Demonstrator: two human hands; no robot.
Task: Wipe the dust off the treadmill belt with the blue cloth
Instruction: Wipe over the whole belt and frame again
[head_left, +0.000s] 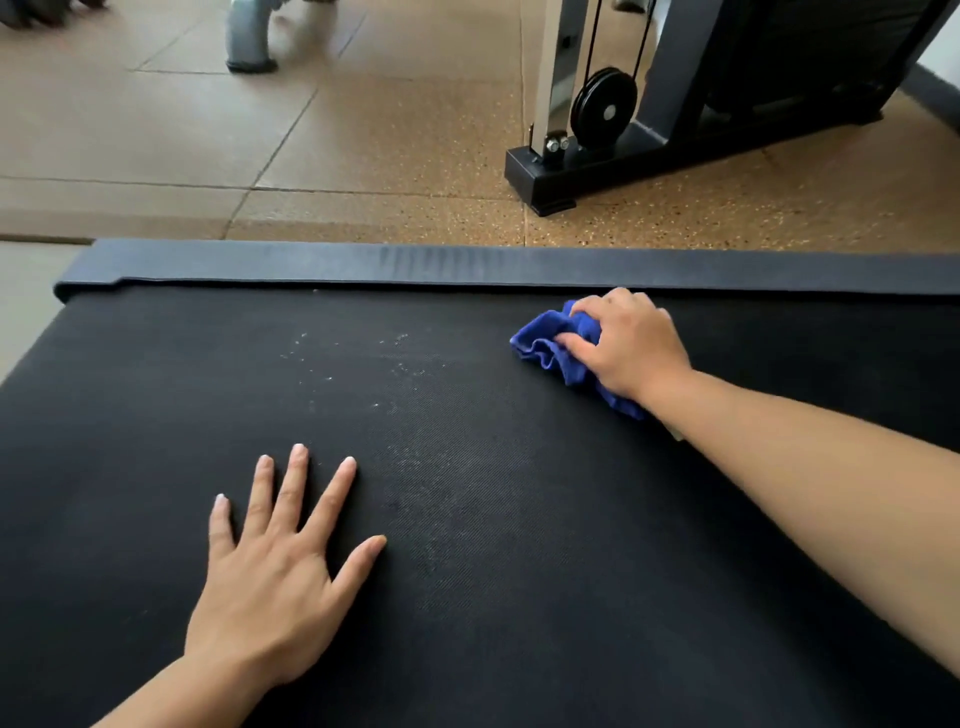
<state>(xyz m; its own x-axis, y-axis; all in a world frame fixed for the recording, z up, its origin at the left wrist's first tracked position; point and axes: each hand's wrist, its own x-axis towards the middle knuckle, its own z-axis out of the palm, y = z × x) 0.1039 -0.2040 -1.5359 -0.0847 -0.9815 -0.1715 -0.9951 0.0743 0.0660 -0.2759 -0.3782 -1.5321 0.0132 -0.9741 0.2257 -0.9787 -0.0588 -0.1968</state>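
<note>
A person leans over a treadmill belt (519, 519), the right hand (631, 348) clamped over a bunched blue cloth (550, 345) and pressing it down on the belt close to the far edge, just short of the dark side rail (415, 262) that runs along it. The left hand (275, 561) lies flat near the near left part of the belt, fingers straight and spread, holding nothing; it appears to serve as a brace, taking the body's weight while the other arm reaches across. The cloth is gathered into a wad with folds spilling out toward the left and under the wrist, a grip that seems chosen to put pressure on a small patch and sweep it sideways. The belt is black with a fine woven texture. A scatter of pale specks (353, 364) lies well to the left of the cloth, toward the middle of the far half, and a fainter greyish haze (436, 499) spreads down the centre between the two hands. The stretch of belt to the right of the cloth looks darker and cleaner, so the wiping seems to be under way but with the main dusty patch not yet reached. Beyond the rail lies speckled tan floor tiling (363, 156), on which stands the black base of a cable machine with a pulley wheel (602, 106).
</note>
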